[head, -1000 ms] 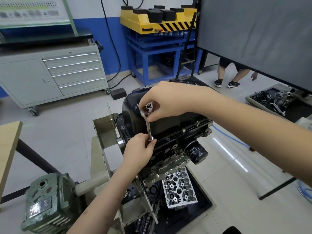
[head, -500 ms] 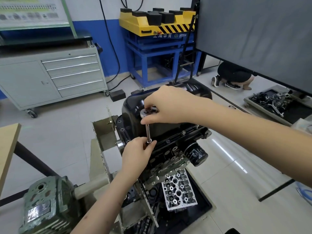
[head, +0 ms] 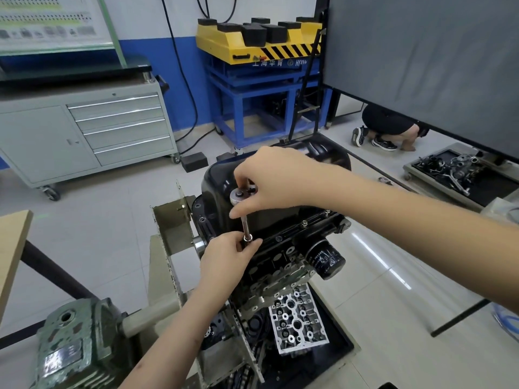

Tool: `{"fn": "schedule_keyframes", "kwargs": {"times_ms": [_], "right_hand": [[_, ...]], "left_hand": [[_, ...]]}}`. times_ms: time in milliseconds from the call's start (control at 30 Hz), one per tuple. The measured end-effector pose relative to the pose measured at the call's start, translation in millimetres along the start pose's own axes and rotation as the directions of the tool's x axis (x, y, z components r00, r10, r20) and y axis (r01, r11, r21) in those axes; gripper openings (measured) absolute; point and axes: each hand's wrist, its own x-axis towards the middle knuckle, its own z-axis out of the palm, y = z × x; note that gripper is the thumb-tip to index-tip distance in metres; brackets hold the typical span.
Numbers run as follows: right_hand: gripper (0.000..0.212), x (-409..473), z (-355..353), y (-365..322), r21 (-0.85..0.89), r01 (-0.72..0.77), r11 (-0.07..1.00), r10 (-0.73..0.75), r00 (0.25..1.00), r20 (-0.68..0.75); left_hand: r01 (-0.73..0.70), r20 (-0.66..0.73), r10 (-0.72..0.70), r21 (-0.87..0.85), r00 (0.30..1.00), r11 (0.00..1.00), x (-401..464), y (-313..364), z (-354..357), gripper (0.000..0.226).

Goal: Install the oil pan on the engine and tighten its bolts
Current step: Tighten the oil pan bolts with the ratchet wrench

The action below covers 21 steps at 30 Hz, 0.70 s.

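Black oil pan (head: 222,178) sits on engine (head: 283,248), centre frame. Right hand (head: 269,178) grips ratchet (head: 238,196) head above pan flange. Left hand (head: 227,258) pinches extension's (head: 246,224) lower end at flange. Oil filter (head: 325,258) lower right of pan.

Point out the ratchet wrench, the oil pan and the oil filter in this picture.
ratchet wrench (head: 239,195): head view, on its round silver head.
oil pan (head: 217,179): head view, on its glossy black left side.
oil filter (head: 327,259): head view, on its black canister body.
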Motion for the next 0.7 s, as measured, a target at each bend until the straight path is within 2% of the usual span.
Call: {"fn": "schedule_keyframes", "kwargs": {"times_ms": [133, 200, 300, 400, 467, 567, 700], "right_hand": [[0.035, -6.7, 6.5, -3.6, 0.026, -0.011, 1.000, 0.012, 0.998, -0.059], [0.032, -7.6, 1.2, 0.6, 0.080, 0.036, 0.996, -0.036, 0.999, 0.005], [0.041, -5.4, -8.0, 7.6, 0.199, 0.082, 0.977, -0.111, 0.985, 0.136], [0.042, -1.9, -10.2, 10.8, 0.189, 0.107, 0.976, -0.137, 0.979, 0.153], [0.041, 0.2, -10.3, 12.0, 0.164, 0.096, 0.982, -0.117, 0.985, 0.123], [0.042, 0.0, -6.8, 11.7, 0.148, 0.052, 0.988, -0.062, 0.996, 0.064], [0.044, -2.7, 1.1, 3.6, 0.061, 0.003, 0.998, -0.002, 1.000, -0.010]], "left_hand": [[-0.021, -0.009, 0.022, 0.016, 1.000, 1.000, -0.9, 2.3, 0.7, 0.041], [-0.055, 0.027, 0.054, 0.040, 0.998, 0.998, 1.1, 1.3, -0.4, 0.036], [-0.092, 0.111, 0.088, 0.030, 0.990, 0.995, 4.4, 0.7, -4.3, 0.019], [-0.102, 0.143, 0.098, 0.016, 0.985, 0.995, 4.5, 0.5, -5.6, 0.017], [-0.081, 0.105, 0.080, 0.001, 0.991, 0.997, 2.0, 0.2, -4.7, 0.021], [-0.047, -0.001, 0.047, 0.000, 0.999, 0.999, -2.9, 1.0, -3.5, 0.040], [-0.045, -0.047, 0.047, 0.038, 0.998, 0.998, -4.4, 3.7, -2.0, 0.042]]}}
